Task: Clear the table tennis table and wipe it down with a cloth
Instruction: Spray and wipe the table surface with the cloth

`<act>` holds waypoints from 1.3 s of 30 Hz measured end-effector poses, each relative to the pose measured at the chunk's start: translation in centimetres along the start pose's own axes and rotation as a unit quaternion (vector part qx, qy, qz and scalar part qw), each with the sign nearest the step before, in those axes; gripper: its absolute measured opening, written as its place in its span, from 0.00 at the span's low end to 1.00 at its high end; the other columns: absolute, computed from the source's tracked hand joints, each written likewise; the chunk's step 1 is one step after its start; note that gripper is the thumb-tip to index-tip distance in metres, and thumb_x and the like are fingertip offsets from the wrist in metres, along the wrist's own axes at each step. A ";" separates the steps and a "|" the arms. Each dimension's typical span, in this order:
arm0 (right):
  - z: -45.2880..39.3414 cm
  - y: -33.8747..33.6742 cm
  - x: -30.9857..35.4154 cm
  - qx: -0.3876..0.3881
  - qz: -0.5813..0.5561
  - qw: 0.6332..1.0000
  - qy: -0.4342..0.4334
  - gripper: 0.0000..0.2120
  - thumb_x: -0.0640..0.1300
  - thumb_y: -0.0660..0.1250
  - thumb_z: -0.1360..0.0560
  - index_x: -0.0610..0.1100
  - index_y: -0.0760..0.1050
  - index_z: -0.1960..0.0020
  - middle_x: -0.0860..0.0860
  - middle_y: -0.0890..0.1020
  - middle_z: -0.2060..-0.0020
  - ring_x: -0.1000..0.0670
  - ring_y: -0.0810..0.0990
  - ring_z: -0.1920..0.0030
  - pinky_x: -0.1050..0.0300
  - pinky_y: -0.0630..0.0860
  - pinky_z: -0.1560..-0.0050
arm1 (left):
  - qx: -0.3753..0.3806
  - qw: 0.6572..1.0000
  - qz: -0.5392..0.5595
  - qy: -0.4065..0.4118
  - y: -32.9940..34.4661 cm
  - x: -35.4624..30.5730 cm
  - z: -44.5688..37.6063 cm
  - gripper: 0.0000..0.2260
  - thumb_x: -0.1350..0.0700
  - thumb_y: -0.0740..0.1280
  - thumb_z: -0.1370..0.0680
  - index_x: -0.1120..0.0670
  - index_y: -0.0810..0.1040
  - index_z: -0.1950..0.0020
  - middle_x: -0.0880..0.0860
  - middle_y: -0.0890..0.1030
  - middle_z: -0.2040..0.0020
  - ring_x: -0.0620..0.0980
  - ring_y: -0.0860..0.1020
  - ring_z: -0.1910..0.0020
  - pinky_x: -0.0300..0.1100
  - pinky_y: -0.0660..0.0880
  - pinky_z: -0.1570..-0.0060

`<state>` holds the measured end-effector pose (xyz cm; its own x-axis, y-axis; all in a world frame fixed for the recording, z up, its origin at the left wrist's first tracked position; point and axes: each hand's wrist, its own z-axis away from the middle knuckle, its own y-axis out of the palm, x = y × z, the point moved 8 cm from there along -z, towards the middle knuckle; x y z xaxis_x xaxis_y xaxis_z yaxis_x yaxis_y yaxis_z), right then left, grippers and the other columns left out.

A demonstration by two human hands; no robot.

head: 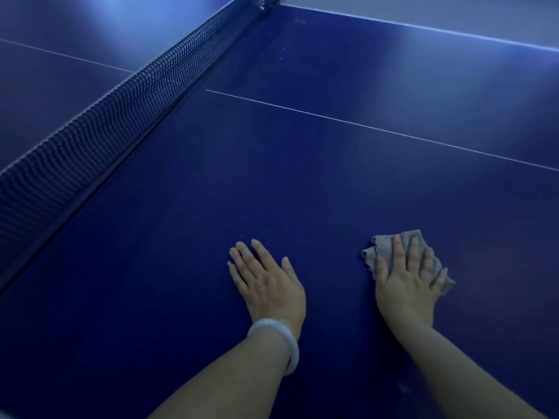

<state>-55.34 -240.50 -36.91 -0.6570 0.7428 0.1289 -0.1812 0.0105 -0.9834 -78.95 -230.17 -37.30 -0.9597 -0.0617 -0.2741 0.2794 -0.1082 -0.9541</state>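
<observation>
From the head view, a person is leaning both bare arms over a dark blue surface (302,176). The right hand (406,282) is lying palm down on a grey cloth (385,247), fingers spread and pressing it flat against the surface rather than clutching it; crumpled edges of the cloth are showing beyond the fingertips, to the left of the hand and past its right side. The left hand (267,281) is resting flat and released on the bare surface just beside the right one, fingers extended and slightly apart, gripping nothing. A pale bangle (276,343) is sitting around the left wrist. A dark net (99,122) is running diagonally from the lower left edge up toward the top centre, well apart from both hands, with more blue surface lying beyond it. A thin white line (363,125) is crossing the surface ahead of the hands, and a white edge line (423,27) is marking the far side at upper right. Soft light is reflecting off the far areas.
</observation>
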 end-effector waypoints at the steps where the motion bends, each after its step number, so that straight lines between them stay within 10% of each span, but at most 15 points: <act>1: -0.1 0.0 -0.1 0.000 0.000 1.000 0.001 0.28 0.59 0.39 0.19 0.53 0.41 0.20 0.50 0.40 0.21 0.45 0.38 0.22 0.38 0.37 0.25 | 0.003 1.000 0.021 0.003 -0.2 0.0 0.0 0.31 0.43 0.46 0.18 0.58 0.44 0.21 0.61 0.44 0.21 0.58 0.40 0.22 0.54 0.39 0.24; 10: -0.1 -0.1 -0.1 -0.003 -0.011 1.000 0.009 0.28 0.58 0.41 0.19 0.55 0.43 0.20 0.52 0.42 0.21 0.46 0.39 0.22 0.40 0.34 0.25 | 0.062 0.971 0.145 0.182 -2.9 6.2 2.1 0.28 0.46 0.53 0.18 0.49 0.46 0.20 0.46 0.42 0.21 0.43 0.38 0.23 0.42 0.41 0.26; 23: 1.8 0.7 2.7 0.036 -0.062 0.994 0.083 0.29 0.61 0.39 0.19 0.53 0.44 0.20 0.49 0.40 0.21 0.44 0.38 0.22 0.35 0.33 0.27 | -0.023 0.997 -0.043 0.067 -4.9 15.6 2.4 0.30 0.42 0.35 0.19 0.57 0.45 0.21 0.58 0.46 0.20 0.53 0.42 0.21 0.51 0.42 0.23; 31: 7.4 3.9 13.3 0.052 0.062 0.955 -0.285 0.27 0.60 0.34 0.20 0.58 0.31 0.24 0.53 0.30 0.24 0.47 0.29 0.24 0.37 0.29 0.28 | 0.003 0.995 -0.080 0.062 -4.7 15.4 2.3 0.32 0.43 0.35 0.22 0.58 0.50 0.21 0.59 0.51 0.21 0.55 0.47 0.21 0.53 0.47 0.23; 39: -1.5 2.2 13.5 0.061 -0.017 0.997 0.039 0.28 0.59 0.40 0.18 0.52 0.41 0.20 0.47 0.38 0.21 0.40 0.37 0.22 0.29 0.35 0.28 | 0.015 0.996 -0.069 0.064 -4.4 15.7 2.2 0.31 0.43 0.34 0.21 0.57 0.45 0.21 0.59 0.46 0.21 0.56 0.43 0.21 0.54 0.45 0.23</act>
<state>-63.54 -229.46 -37.55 -0.5915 0.7927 0.1475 -0.2935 -0.0413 -0.9551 -95.21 -232.81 -37.12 -0.9843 0.0814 -0.1563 0.1444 -0.1359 -0.9801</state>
